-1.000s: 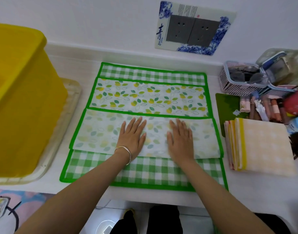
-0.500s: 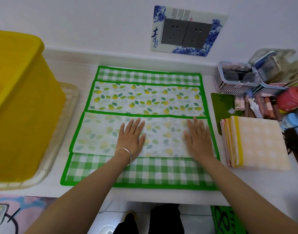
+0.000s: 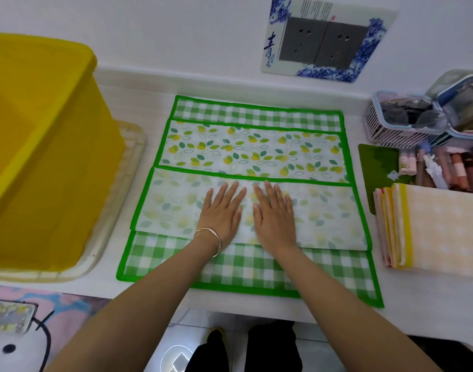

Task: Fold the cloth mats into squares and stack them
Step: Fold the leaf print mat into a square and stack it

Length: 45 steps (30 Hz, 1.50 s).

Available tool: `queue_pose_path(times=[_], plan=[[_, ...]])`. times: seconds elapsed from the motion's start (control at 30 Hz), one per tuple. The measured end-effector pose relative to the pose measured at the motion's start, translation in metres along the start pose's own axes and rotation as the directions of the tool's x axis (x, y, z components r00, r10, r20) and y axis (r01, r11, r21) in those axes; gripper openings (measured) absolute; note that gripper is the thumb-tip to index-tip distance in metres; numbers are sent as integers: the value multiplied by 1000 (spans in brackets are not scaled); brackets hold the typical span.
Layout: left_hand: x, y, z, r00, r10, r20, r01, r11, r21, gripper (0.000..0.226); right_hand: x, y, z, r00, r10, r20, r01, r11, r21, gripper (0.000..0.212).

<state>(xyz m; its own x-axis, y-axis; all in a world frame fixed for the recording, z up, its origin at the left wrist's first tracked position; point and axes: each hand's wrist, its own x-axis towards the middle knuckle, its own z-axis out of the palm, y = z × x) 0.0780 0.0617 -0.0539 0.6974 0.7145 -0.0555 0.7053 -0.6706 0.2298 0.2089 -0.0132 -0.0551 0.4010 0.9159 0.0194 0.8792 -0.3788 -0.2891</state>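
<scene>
A green-edged leaf-print mat [image 3: 254,154] lies on the white table, its near half folded over so the pale back side [image 3: 329,218] faces up. Under it lies a green checked mat [image 3: 257,269], showing at the near and far edges. My left hand [image 3: 221,214] and my right hand [image 3: 275,217] press flat on the folded flap, side by side near its middle, fingers straight. A stack of folded pale yellow mats [image 3: 439,232] sits to the right of the green mats.
A large yellow bin [image 3: 42,157] on a clear tray [image 3: 122,189] stands at the left. A white basket [image 3: 401,122] and a clutter of small tubes and bottles [image 3: 444,167] fill the back right. Wall sockets [image 3: 324,41] are behind.
My right hand slid out to the right end of the flap, then came back beside the left hand at the middle. The left hand stayed in place.
</scene>
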Motion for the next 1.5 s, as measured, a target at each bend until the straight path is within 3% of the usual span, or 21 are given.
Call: queue_pose_path(times=[0.37,0.53,0.67,0.73,0.83,0.93,1.0,1.13,1.3,1.4,1.5], plan=[[-38,-91,-20,972,-232,-21,233,971,57,66,0,3,1,1000,-9,16,10,1000,-7,62],[-45,-105,-25,967,-254,-10,254,964,73,66,-2,2,-2,999,-8,31,9,1000,-4,64],[-45,-99,-29,964,-264,19,262,964,50,71,1,3,-7,995,-6,95,1,998,55,53],[-49,-93,-33,975,-220,33,219,975,23,78,-1,7,-14,989,-59,135,42,991,130,48],[-55,-77,-34,997,27,66,-27,1000,9,83,-17,19,-25,949,-258,182,234,962,141,51],[-56,-64,-28,950,284,130,-296,951,86,78,-35,40,-30,874,-428,231,425,903,66,62],[-52,-63,-28,920,358,161,-379,916,130,75,-43,58,-32,831,-495,254,516,857,-19,58],[-44,-58,-38,887,411,209,-454,858,241,66,-52,82,-36,803,-520,290,575,805,-147,51],[-40,-55,-41,859,434,271,-493,844,212,51,-54,93,-45,796,-559,232,603,762,-234,48],[-39,-53,-35,866,454,208,-491,851,186,49,-54,97,-48,787,-570,236,616,750,-241,65],[-44,-51,-37,883,368,291,-436,874,216,59,-53,97,-51,815,-517,260,568,803,-182,88]])
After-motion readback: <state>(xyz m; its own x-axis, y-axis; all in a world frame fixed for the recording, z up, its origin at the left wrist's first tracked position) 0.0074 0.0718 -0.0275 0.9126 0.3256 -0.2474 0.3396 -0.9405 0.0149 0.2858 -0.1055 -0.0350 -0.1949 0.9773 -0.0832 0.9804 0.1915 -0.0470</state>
